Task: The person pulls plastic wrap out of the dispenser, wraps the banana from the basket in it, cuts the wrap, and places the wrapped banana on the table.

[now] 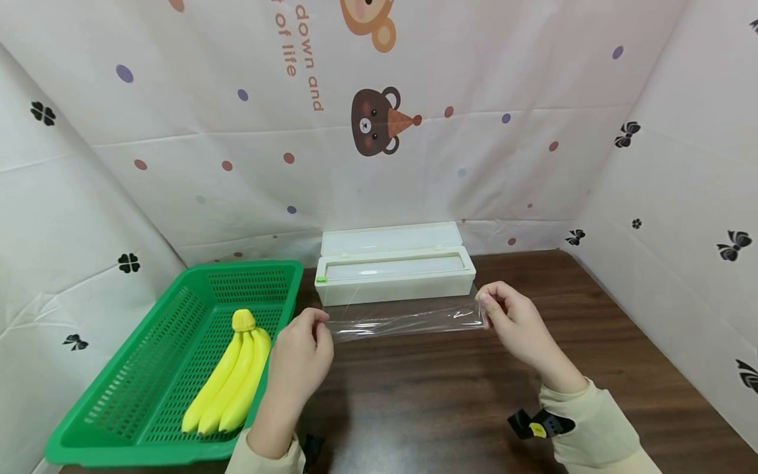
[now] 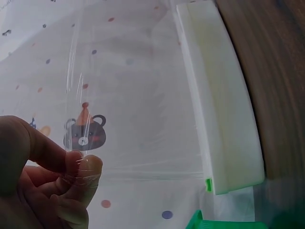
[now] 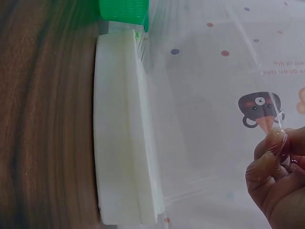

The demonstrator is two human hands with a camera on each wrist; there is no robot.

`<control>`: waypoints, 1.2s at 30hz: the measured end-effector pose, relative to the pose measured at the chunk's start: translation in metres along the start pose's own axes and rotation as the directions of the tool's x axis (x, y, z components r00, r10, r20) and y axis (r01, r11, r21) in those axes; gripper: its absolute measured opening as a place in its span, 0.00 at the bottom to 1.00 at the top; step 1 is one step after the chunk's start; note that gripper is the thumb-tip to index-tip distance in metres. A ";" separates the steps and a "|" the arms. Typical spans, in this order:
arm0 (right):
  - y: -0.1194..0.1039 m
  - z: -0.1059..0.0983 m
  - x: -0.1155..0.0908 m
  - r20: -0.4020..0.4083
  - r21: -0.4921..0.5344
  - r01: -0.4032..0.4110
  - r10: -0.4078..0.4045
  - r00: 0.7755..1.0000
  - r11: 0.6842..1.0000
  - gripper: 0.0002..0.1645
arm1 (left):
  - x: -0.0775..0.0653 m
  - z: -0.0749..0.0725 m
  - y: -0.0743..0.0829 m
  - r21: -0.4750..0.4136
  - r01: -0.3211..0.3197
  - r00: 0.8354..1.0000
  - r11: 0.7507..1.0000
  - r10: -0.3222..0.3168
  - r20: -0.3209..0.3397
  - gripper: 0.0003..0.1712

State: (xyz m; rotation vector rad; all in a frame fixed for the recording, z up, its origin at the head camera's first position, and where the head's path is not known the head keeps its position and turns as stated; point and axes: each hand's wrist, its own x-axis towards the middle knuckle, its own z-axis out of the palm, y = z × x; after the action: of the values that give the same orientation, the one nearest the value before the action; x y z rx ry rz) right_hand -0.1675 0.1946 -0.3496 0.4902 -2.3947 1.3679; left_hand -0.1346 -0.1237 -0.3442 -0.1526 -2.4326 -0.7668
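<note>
A strip of clear plastic wrap [image 1: 408, 322] stretches between the two hands, its near edge gathered. The left hand [image 1: 301, 359] pinches one corner between thumb and fingers, as the left wrist view also shows at the plastic wrap [image 2: 78, 95]. At the other corner, the right hand [image 1: 514, 322] pinches the film with thumb and forefinger. Behind the hands stands a long white wrap dispenser box [image 1: 393, 288], its lid [image 1: 391, 240] raised at the back. The film runs from the box toward the hands. A small green piece [image 1: 322, 279] sits at the box's left end.
A green perforated basket [image 1: 177, 283] stands at the left, with a bunch of yellow bananas [image 1: 231, 382] in it. The dark wooden table [image 1: 426, 408] ends at a patterned cloth wall [image 1: 462, 178] behind and at both sides.
</note>
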 end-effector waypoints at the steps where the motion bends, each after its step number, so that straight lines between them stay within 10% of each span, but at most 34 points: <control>1: 0.001 0.000 -0.001 0.008 0.004 -0.003 0.003 1.000 1.000 0.09 | -0.001 0.000 0.000 0.004 0.009 1.000 1.000 -0.009 0.014 0.07; 36: 0.007 0.008 -0.016 0.256 -0.078 -0.151 0.166 0.952 0.985 0.08 | -0.013 0.003 -0.006 0.106 0.077 0.948 0.991 -0.105 0.299 0.07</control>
State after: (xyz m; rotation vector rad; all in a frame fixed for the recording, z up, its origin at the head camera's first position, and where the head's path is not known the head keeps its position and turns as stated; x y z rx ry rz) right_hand -0.1576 0.1929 -0.3662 0.4997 -2.7326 1.3684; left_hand -0.1267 -0.1260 -0.3559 -0.1303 -2.7800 -0.7109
